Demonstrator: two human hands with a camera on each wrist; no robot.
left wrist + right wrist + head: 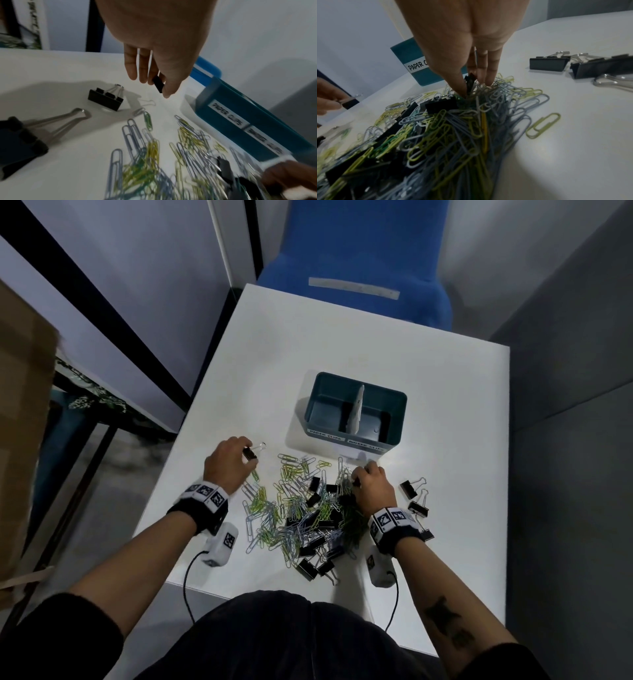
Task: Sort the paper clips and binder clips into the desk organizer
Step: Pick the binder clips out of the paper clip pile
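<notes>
Paper clips (274,518) and black binder clips (317,513) sit in one tangled pile on the white tabletop (445,440), just on the near side of the teal desk organizer (354,414). Organizer has two compartments split by a white divider (356,412), front labels read "PAPER CLIPS" on the left half, the other label too blurred to read. Left hand (229,463) is raised at the pile's left edge, grip closed: thumb and fingers pinch a small binder clip (158,84) by its black body, wire handles pointing away. Right hand (373,487) is down on the far right part of the pile, fingertips (489,79) pointing down, thumb and forefinger pinching another black binder clip (470,82) among the paper clips. Two more binder clips (414,498) lie apart right of the pile. Blue chair (359,258) beyond the tabletop's far edge.
</notes>
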